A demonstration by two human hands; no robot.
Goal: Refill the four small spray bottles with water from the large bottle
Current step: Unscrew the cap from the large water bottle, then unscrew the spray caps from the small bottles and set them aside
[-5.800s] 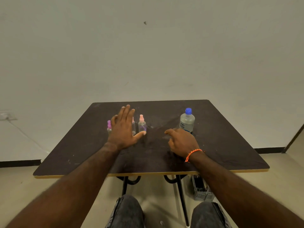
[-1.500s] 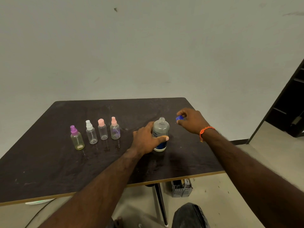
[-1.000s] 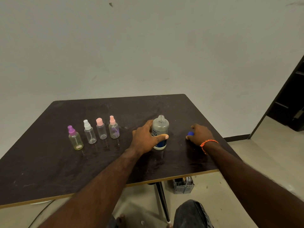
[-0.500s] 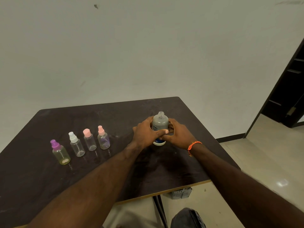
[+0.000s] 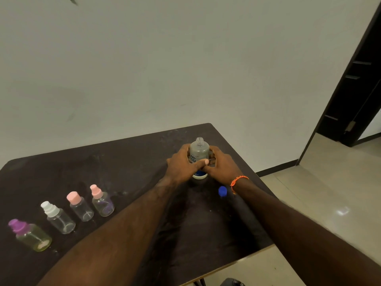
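Observation:
The large clear bottle [image 5: 199, 150] stands upright and uncapped near the table's far right corner. My left hand [image 5: 181, 167] grips its left side, thumb across the label. My right hand [image 5: 221, 167], with an orange wristband, grips its right side. Its blue cap [image 5: 222, 191] lies on the table just beside my right wrist. At the left stand the small spray bottles in a slanted row: purple-capped [image 5: 31, 236], white-capped [image 5: 57, 217], pink flat-capped [image 5: 79, 206] and pink nozzle-capped [image 5: 102, 201].
The dark table [image 5: 127, 162] has a pale front edge at lower right. A white wall runs behind it. A dark doorway [image 5: 354, 89] opens at the right over a tiled floor.
My right hand put the blue cap down on the table and came back to the large bottle, which both hands now hold. The view has swung to the right.

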